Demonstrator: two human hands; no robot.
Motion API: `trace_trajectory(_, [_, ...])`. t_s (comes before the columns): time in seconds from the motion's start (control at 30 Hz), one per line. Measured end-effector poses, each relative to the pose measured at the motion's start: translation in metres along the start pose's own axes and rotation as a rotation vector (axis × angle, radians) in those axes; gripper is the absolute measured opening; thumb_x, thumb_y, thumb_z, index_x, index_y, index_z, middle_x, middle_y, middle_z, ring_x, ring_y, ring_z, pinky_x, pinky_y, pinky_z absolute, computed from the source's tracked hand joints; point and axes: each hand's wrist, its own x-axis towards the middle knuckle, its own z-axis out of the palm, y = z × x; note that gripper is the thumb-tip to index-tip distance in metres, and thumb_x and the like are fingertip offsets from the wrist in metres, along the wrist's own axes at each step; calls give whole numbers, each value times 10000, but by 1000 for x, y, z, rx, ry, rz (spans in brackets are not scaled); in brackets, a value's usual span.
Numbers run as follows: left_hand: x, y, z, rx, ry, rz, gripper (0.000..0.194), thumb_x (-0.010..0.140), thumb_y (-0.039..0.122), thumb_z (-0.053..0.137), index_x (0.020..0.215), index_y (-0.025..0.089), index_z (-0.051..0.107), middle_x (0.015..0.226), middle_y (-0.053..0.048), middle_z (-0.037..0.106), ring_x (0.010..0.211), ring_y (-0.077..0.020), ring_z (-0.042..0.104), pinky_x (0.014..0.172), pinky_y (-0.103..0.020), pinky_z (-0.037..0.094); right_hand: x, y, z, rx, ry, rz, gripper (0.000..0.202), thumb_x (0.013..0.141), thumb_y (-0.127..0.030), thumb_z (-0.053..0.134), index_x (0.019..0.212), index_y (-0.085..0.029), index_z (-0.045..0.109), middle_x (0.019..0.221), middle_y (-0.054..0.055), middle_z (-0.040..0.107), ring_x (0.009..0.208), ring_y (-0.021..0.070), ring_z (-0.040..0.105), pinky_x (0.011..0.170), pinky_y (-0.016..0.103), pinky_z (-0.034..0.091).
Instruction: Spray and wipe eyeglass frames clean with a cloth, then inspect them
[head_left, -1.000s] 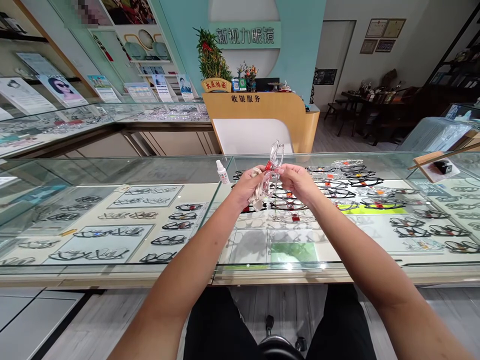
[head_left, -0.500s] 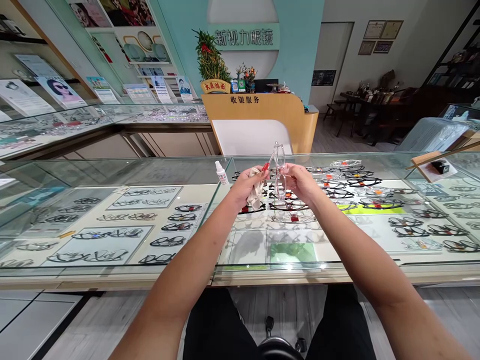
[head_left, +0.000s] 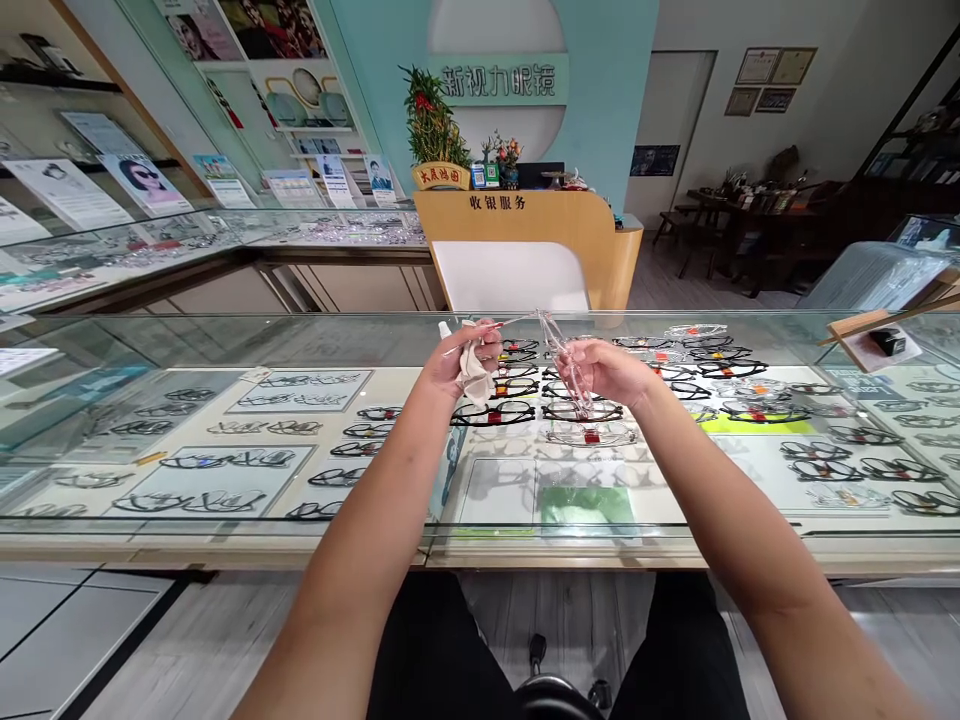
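My left hand (head_left: 450, 365) is closed around a crumpled pale cloth (head_left: 475, 380), and its thumb and fingers pinch the red-tipped end of one temple of the clear eyeglasses (head_left: 553, 335). On the other side, my right hand (head_left: 606, 370) grips the front of the same eyeglasses by the rim. The glasses hang tilted between both hands, above the glass counter. A small white bottle (head_left: 444, 329) stands behind my left hand, mostly hidden by it. Below the hands, several dark-framed eyeglasses (head_left: 495, 413) lie in the display case.
A glass display counter (head_left: 480, 545) runs across in front of me, with rows of eyeglasses inside. A green sheet (head_left: 587, 508) lies in it near the front. At the right stands a small wooden display stand (head_left: 859, 325). A wooden cashier desk (head_left: 517, 215) stands beyond the counter.
My left hand has moved left with the cloth, now covering most of the bottle. The eyeglasses have turned from upright to slanted, with one temple stretched toward my left hand.
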Motion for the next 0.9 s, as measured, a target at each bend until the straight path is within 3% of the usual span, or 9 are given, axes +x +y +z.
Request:
trace_trajectory(0.07, [0, 1, 2, -71, 28, -16, 143, 978, 120, 676, 863, 166, 605, 699, 39, 608, 461, -42, 480, 400, -156, 347, 1, 2, -2, 10, 24, -12, 287, 683, -335, 921, 791, -178, 707, 775, 1, 699, 616, 87, 510, 531, 200, 472])
trace_trajectory(0.17, [1, 0, 5, -132, 52, -11, 247, 1122, 247, 545, 915, 162, 651, 795, -6, 721, 453, -45, 488, 382, -171, 327, 3, 2, -5, 80, 48, -53, 309, 679, -329, 939, 840, -188, 716, 814, 3, 743, 662, 100, 600, 571, 200, 515])
trace_trajectory(0.33, [7, -2, 8, -80, 111, 78, 277, 1083, 410, 650, 939, 175, 678, 898, -31, 766, 462, -52, 462, 400, -183, 311, 2, -3, -8, 177, 108, -178, 271, 723, -323, 904, 874, -238, 696, 976, 26, 840, 848, 165, 744, 710, 258, 611])
trace_trajectory(0.43, [11, -9, 8, 177, 286, 191, 269, 967, 401, 751, 852, 189, 632, 725, 18, 622, 479, -81, 447, 425, -208, 318, 0, -6, -8, 219, 165, -230, 283, 708, -322, 918, 849, -260, 681, 1087, 42, 874, 1026, 209, 787, 849, 306, 649])
trace_trajectory(0.53, [10, -25, 11, 644, 418, 544, 226, 869, 353, 818, 873, 211, 642, 707, 36, 565, 560, -113, 486, 500, -228, 373, -2, -9, -7, 221, 180, -258, 298, 697, -329, 941, 820, -269, 677, 1164, 58, 881, 1130, 220, 784, 910, 309, 644])
trace_trajectory(0.6, [5, -38, 16, 970, 341, 770, 225, 872, 332, 813, 1033, 219, 703, 775, 25, 617, 640, -134, 545, 596, -243, 445, -2, -9, -7, 201, 170, -264, 287, 712, -344, 942, 811, -269, 683, 1211, 56, 876, 1148, 217, 777, 927, 310, 640])
trace_trajectory(0.7, [-4, -57, 24, 1355, 63, 913, 344, 945, 312, 743, 1279, 232, 723, 898, -2, 702, 751, -162, 631, 747, -280, 514, -1, -7, -7, 168, 147, -258, 272, 727, -361, 940, 826, -272, 703, 1250, 40, 865, 1118, 219, 776, 925, 320, 639])
trace_trajectory(0.8, [-8, -68, 27, 1565, -140, 965, 228, 1048, 353, 671, 1214, 224, 759, 975, -45, 749, 842, -191, 676, 816, -308, 521, 0, -4, -5, 142, 142, -255, 272, 734, -368, 936, 811, -270, 694, 1260, 32, 863, 1072, 224, 777, 891, 328, 636])
trace_trajectory(0.9, [-6, -69, 24, 1624, -155, 983, 319, 1132, 475, 595, 1180, 219, 779, 984, -71, 753, 852, -208, 670, 799, -321, 503, 1, -1, -4, 107, 181, -287, 253, 748, -369, 923, 816, -261, 704, 1243, 31, 866, 1032, 215, 778, 887, 324, 632])
